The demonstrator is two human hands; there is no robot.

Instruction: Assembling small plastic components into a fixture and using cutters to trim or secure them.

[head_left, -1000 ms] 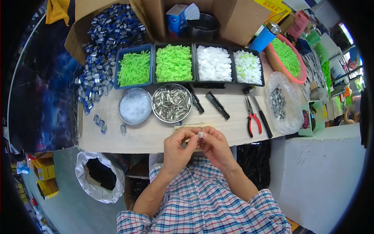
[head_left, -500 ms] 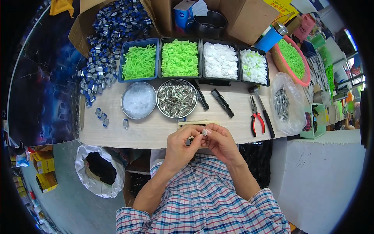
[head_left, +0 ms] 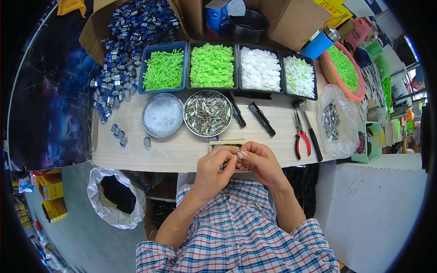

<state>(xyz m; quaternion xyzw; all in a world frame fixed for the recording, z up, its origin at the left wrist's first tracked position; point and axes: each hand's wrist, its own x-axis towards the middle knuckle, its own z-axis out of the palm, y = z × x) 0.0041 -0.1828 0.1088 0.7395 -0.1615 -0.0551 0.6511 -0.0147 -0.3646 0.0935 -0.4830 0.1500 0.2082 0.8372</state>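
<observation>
Between my fingertips I hold a tiny white plastic piece [head_left: 239,155], just above the near edge of the pale wooden worktable [head_left: 182,152] and close to my chest. My left hand [head_left: 214,169] is closed around it from one side, thumb and forefinger pinching, and my right hand [head_left: 260,161] pinches it from the other side, so both grips meet on the same small part. I judge it is very light and stiff, a little slippery, and easy to drop; it is best taken at its two ends with only the fingertips, because a wider grip would hide it fully. If there is a second part inside the pinch, I cannot tell.

Just behind my fingers lies a small flat wooden block [head_left: 226,144] with a dark slot. Further out stand a round metal bowl of silver metal pins [head_left: 208,113] and a round metal bowl of clear small bits [head_left: 162,114]. Behind them is a row of trays: green plastic clips [head_left: 164,69], bright green caps [head_left: 212,65], white round discs [head_left: 260,68]. To the right lie red-handled pliers [head_left: 301,138]; to the left, a heap of blue and silver small assembled parts [head_left: 119,59].
</observation>
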